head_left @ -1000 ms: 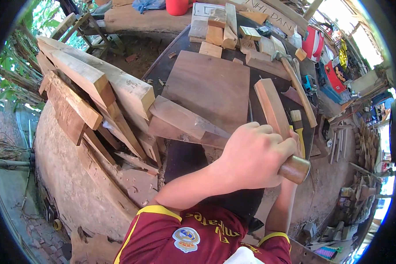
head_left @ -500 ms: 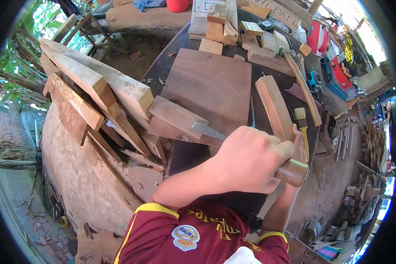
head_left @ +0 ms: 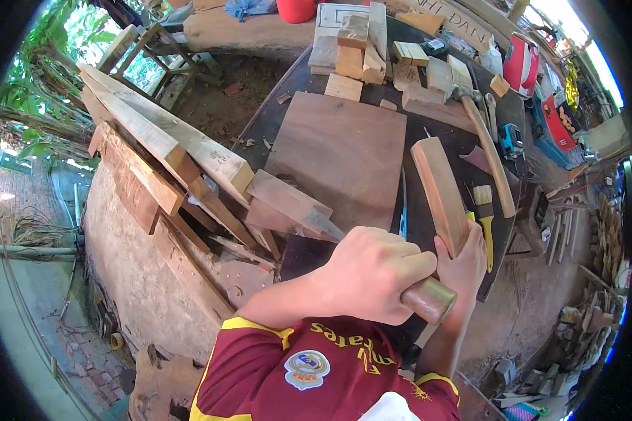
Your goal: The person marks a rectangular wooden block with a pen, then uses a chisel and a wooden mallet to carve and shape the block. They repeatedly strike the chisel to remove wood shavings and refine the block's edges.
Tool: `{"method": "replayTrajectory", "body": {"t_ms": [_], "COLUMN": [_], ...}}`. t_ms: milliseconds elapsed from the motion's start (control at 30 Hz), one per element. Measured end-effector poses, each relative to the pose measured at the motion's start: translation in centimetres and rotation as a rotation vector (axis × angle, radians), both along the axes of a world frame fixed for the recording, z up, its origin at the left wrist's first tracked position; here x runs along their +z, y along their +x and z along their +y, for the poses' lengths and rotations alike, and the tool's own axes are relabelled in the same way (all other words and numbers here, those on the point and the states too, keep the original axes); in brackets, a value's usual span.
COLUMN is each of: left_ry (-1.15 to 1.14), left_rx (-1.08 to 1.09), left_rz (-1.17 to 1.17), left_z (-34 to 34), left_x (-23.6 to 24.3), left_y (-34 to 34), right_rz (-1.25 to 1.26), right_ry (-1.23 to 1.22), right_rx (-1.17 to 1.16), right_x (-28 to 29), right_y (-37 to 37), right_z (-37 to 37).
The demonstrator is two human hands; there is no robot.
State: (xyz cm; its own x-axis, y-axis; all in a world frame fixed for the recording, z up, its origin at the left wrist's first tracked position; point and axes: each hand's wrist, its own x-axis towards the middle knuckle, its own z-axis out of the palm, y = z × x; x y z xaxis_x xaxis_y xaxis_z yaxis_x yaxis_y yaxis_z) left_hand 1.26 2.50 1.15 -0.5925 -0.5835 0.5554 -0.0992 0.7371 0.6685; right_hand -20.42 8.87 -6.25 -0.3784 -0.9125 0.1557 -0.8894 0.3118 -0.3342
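Observation:
My left hand (head_left: 383, 274) is closed in a fist around a chisel. Its round wooden handle (head_left: 430, 300) sticks out at the right of the fist, and its flat grey metal blade (head_left: 321, 226) points to the upper left, over a wooden piece (head_left: 288, 196). In my right hand (head_left: 465, 263) is the near end of a long reddish wooden block (head_left: 439, 193), with the thumb along its left side; some of the fingers are hidden behind it. The block's far end points away from me over the dark tabletop (head_left: 421, 119).
A flat brown board (head_left: 337, 154) lies mid-table. Rightward are a paintbrush (head_left: 484, 217), a hammer (head_left: 488, 154) and a blue tape measure (head_left: 511, 140). Several wood offcuts (head_left: 351, 59) are piled at the back. Long planks (head_left: 189, 137) lean on the left.
My left fist and the chisel have moved left and slightly down, away from the wooden block. More of my right hand shows now, still on the block. The whole view has shifted a little.

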Motion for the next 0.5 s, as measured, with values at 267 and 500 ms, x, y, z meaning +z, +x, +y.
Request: {"method": "replayTrajectory", "body": {"t_ms": [267,500], "left_ry": [-0.001,0.064], "left_rx": [-0.012,0.008], "left_rz": [0.044,0.098], "left_z": [0.1,-0.2], "left_x": [-0.3,0.1], "left_y": [0.2,0.7], "right_rz": [-0.051,-0.181], "right_ry": [0.000,-0.059], "right_rx": [-0.020,-0.020], "right_x": [0.3,0.0], "right_y": [0.0,-1.2], "right_z": [-0.2,0.5]}}
